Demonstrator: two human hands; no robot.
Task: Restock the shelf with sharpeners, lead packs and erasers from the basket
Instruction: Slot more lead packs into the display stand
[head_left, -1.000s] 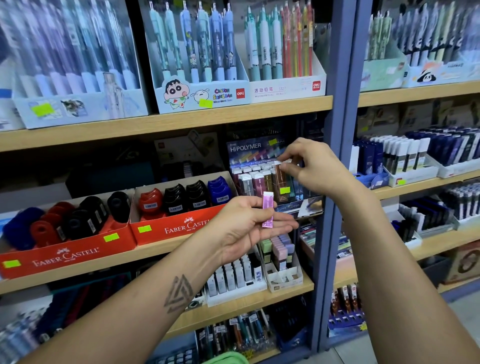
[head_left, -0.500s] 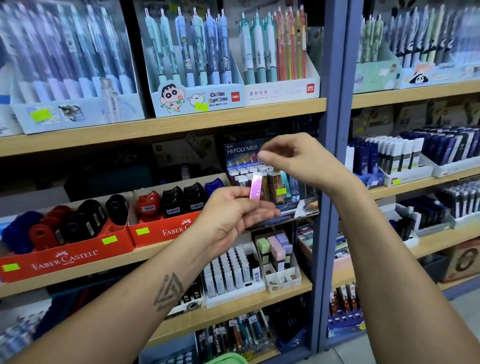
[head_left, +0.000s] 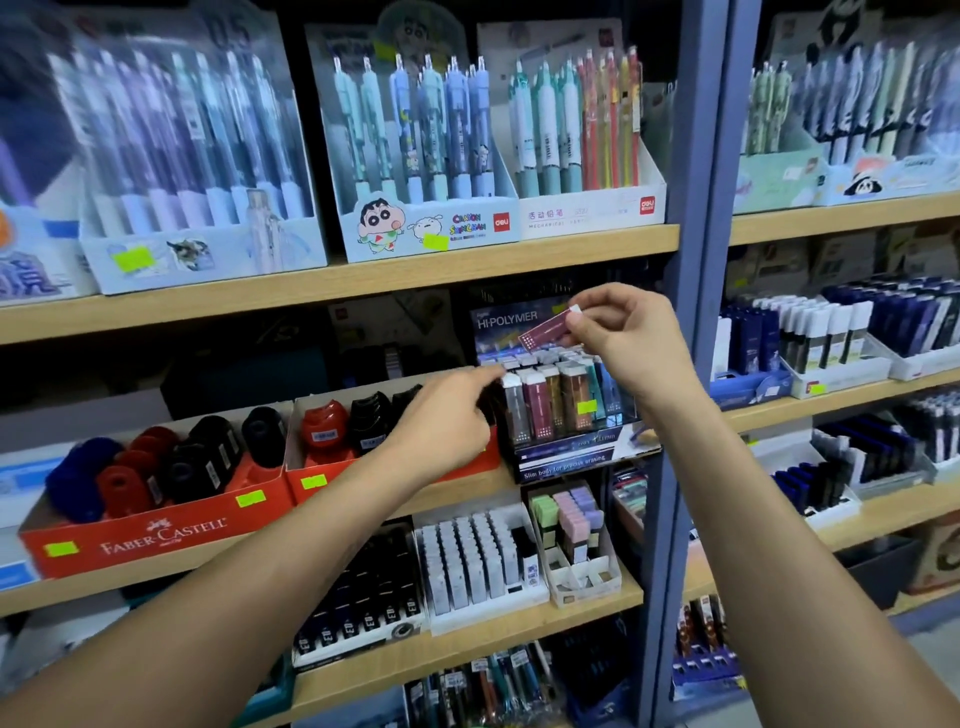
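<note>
Head view: right hand (head_left: 631, 340) pinches slim maroon eraser (head_left: 544, 328), long axis tilted, just above the Hi-Polymer display (head_left: 566, 415). Left hand (head_left: 447, 415), fingers extended and holding nothing, touches the display's front-left row.

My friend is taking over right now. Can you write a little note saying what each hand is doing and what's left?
Right hand: pinches a maroon eraser stick above the Hi-Polymer display.
Left hand: holds nothing visible; its fingers reach the display's front-left row.
Done: display looks nearly full; sharpeners sit in the red Faber-Castell trays.
Left: slot the stick in. The basket is out of view, so remaining stock is unknown.
</note>
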